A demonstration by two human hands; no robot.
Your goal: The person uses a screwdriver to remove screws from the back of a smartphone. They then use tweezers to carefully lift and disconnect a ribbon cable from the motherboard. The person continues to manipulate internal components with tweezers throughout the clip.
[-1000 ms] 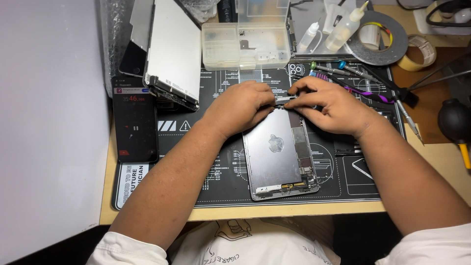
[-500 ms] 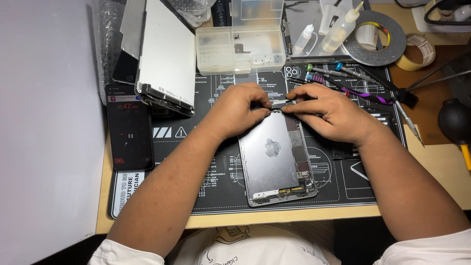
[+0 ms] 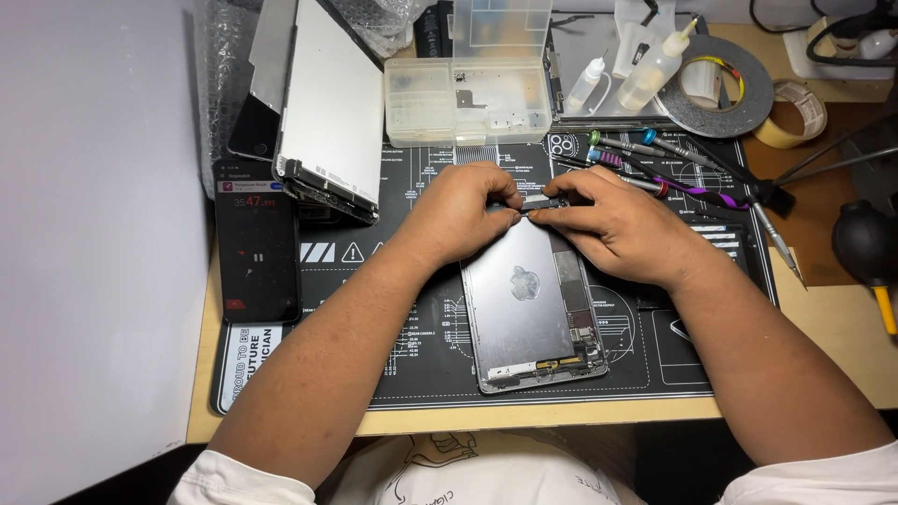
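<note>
An opened tablet housing, silver inside with a circuit strip along its right side, lies on a black repair mat. My left hand and my right hand meet at the housing's far edge. Their fingertips pinch a small dark part there. Whether the part is loose or fixed to the housing is hidden by my fingers.
A phone with a lit screen lies at the mat's left. A tablet screen panel leans behind it. Further back: a clear parts box, two small bottles, tape rolls, several screwdrivers, a black air blower.
Both hands stay at the housing's far edge with only small finger shifts. The view has drifted slightly; the objects on the mat have not moved.
</note>
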